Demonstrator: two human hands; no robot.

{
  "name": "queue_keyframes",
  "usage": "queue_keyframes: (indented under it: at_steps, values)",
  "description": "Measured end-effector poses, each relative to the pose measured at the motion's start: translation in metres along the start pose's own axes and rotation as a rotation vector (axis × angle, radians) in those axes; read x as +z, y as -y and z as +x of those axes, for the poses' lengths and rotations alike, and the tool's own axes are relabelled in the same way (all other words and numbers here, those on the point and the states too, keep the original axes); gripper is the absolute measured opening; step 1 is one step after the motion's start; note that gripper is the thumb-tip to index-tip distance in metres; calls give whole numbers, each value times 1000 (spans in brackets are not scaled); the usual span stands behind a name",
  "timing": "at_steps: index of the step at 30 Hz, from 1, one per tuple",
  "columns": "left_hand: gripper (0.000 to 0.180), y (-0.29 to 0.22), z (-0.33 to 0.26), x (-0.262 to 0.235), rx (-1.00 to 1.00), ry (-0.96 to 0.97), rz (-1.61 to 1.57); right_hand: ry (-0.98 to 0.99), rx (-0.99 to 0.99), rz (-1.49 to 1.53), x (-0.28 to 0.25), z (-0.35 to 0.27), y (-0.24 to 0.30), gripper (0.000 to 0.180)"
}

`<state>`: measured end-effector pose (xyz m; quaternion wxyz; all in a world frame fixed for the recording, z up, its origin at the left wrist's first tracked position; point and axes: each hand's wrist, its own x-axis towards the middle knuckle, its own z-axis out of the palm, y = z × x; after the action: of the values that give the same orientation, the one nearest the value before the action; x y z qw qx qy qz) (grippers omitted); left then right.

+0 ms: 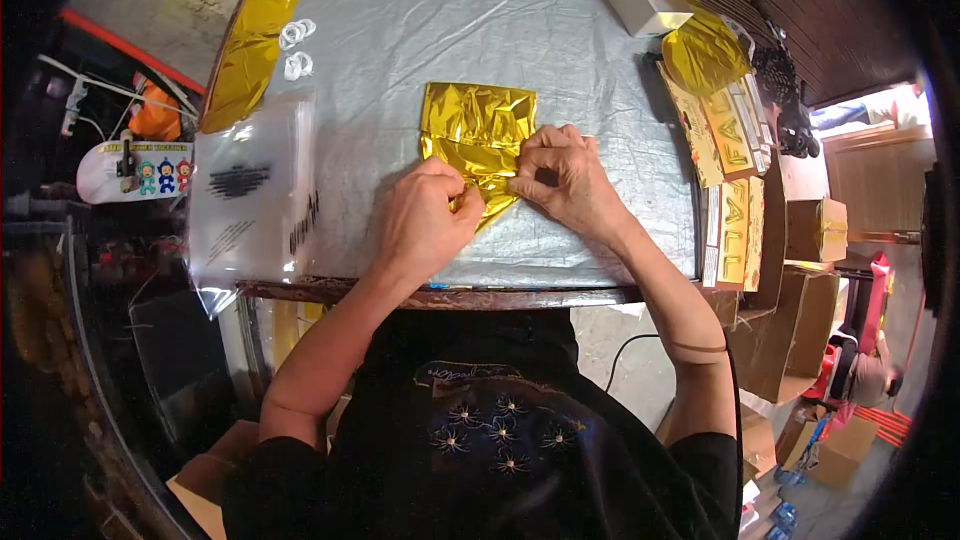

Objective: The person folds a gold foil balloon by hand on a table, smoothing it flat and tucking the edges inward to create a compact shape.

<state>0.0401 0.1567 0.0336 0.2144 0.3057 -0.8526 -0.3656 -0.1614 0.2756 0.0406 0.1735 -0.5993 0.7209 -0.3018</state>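
A folded piece of shiny gold foil (478, 115) lies on the silver-grey covered table, its near end gathered and creased. My left hand (428, 215) is closed on the foil's lower left part, fingers curled and pinching. On the right edge, my right hand (572, 180) pinches the foil between thumb and forefinger, the other fingers bent. Both forearms reach over the table's near edge. The fingertips of my left hand are partly hidden by its knuckles.
Clear plastic bags (250, 190) lie stacked at the left, with white rings or cord loops (298, 35) beyond. Gold foil sheeting (250, 60) runs along the far left edge. A white open box (645, 0) stands far right, above printed cardboard packages (735, 230). Brown cartons (800, 330) sit beside the table.
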Motion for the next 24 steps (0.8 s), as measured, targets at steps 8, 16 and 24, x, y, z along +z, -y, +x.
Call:
queue_keyframes:
  at_steps: [8, 16, 24]
  values:
    - [21, 5, 3, 1, -16, 18, 53, -50, 24, 127, -1, -6, 2, 15]
    - [21, 3, 2, -2, 4, 38, 44, -177, -235, -221, -7, -43, 16, 38]
    - [21, 0, 3, -10, 45, 96, -4, -136, -267, -365, 10, -49, 22, 40]
